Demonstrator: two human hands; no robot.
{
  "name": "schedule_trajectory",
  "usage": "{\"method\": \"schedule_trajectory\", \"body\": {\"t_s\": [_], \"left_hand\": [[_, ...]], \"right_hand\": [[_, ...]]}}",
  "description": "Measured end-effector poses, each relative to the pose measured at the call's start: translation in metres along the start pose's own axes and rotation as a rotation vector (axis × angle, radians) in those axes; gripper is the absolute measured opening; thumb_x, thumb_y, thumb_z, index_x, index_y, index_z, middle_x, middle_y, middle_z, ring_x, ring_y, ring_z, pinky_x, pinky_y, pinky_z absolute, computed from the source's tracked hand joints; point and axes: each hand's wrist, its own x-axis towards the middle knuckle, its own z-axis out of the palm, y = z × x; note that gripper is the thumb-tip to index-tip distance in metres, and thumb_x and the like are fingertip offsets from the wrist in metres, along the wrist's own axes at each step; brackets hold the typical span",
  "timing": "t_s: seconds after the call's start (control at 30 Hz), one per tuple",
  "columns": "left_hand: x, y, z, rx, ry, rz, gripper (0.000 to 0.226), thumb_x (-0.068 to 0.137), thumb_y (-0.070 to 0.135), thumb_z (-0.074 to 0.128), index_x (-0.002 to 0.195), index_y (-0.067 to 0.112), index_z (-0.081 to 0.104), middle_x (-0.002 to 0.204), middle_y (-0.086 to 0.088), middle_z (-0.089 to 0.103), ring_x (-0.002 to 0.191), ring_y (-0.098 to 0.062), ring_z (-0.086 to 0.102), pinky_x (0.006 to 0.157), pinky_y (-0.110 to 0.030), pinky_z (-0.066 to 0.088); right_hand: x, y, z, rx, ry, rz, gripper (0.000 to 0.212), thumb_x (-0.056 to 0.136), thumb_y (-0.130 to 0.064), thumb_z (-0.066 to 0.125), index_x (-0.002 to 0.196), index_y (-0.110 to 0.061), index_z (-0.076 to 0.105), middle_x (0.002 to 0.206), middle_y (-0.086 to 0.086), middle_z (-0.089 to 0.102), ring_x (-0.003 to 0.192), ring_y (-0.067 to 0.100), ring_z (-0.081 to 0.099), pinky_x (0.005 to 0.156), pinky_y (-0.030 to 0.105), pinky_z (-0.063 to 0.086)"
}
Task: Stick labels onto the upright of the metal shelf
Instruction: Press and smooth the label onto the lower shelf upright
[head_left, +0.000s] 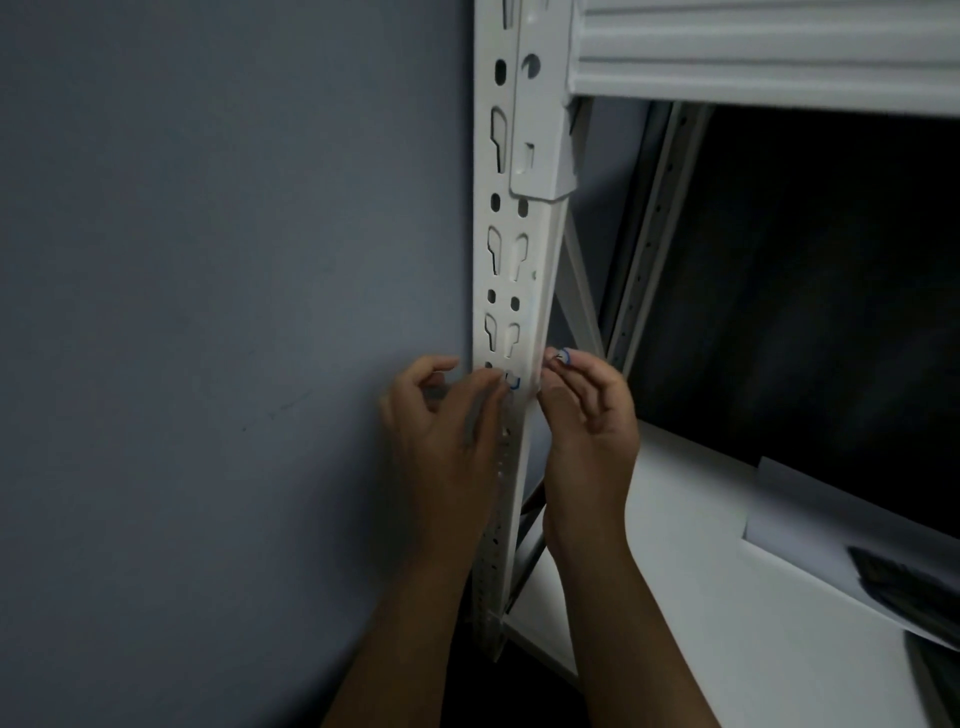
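White slotted upright (511, 291) stands against grey wall (208, 312). Left hand (447, 415) presses a blue-edged label (513, 383) onto its face. Right hand (589, 410) pinches a second label (563, 356) beside it. Paper sheet (810, 514) lies on lower shelf (675, 571).

A dim grey-blue wall (218, 312) fills the left, with a white shelf board (701, 597) at lower right.

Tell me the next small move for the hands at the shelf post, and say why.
Probably press the label flat with the left hand. Its fingertips already sit on the front of the upright where a blue-edged label shows, partly covered. The right hand pinches another blue-ringed sticker beside the post, ready to go on afterwards.
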Motion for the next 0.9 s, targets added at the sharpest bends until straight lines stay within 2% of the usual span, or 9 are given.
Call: {"method": "schedule_trajectory", "body": {"t_s": [0.27,0.4,0.5,0.67,0.83,0.9], "left_hand": [[-0.001,-0.005,0.008,-0.063,0.065,0.017,0.01,0.081,0.018,0.071,0.091,0.018,0.074,0.114,0.006,0.041,0.1,-0.011,0.036,0.085,-0.014,0.033],[0.003,-0.007,0.008,-0.072,0.052,0.041,0.009,0.081,0.014,0.07,0.089,0.014,0.074,0.111,0.004,0.039,0.101,-0.008,0.034,0.087,-0.009,0.03],[0.005,-0.006,0.008,-0.063,0.033,0.046,0.011,0.081,0.018,0.066,0.088,0.013,0.074,0.109,0.005,0.038,0.101,-0.005,0.031,0.086,-0.007,0.029],[0.005,-0.008,0.008,-0.019,0.011,0.022,0.015,0.082,0.022,0.063,0.089,0.013,0.073,0.105,0.002,0.041,0.099,-0.008,0.032,0.082,-0.008,0.03],[0.005,0.003,0.005,-0.085,0.102,-0.009,0.009,0.077,0.026,0.07,0.081,0.019,0.073,0.107,0.001,0.041,0.097,-0.014,0.035,0.082,-0.008,0.029],[0.005,0.004,0.006,-0.102,0.113,-0.045,0.013,0.076,0.033,0.069,0.082,0.021,0.072,0.111,0.001,0.043,0.1,-0.006,0.034,0.083,-0.008,0.028]], "right_hand": [[0.003,0.004,-0.004,-0.018,-0.013,0.009,0.019,0.088,-0.001,0.062,0.103,-0.013,0.063,0.105,0.006,0.07,0.099,0.013,0.067,0.092,0.03,0.054],[0.003,0.004,-0.003,-0.028,-0.027,0.002,0.019,0.088,-0.001,0.062,0.103,-0.013,0.063,0.106,0.006,0.069,0.099,0.012,0.067,0.093,0.03,0.053],[0.003,0.002,-0.003,-0.02,-0.032,0.011,0.021,0.088,-0.001,0.062,0.099,-0.019,0.063,0.104,0.002,0.07,0.098,0.009,0.067,0.093,0.032,0.054],[0.002,0.002,-0.001,-0.015,-0.02,0.016,0.023,0.087,0.001,0.063,0.1,-0.017,0.064,0.104,0.004,0.07,0.099,0.013,0.067,0.094,0.039,0.053],[0.001,0.0,-0.001,-0.003,-0.019,0.03,0.022,0.088,0.001,0.062,0.1,-0.017,0.063,0.103,0.003,0.07,0.097,0.012,0.068,0.094,0.039,0.054],[0.001,0.001,-0.002,-0.006,-0.022,0.028,0.022,0.088,0.001,0.062,0.101,-0.017,0.063,0.104,0.004,0.07,0.098,0.012,0.068,0.094,0.04,0.054]]}}
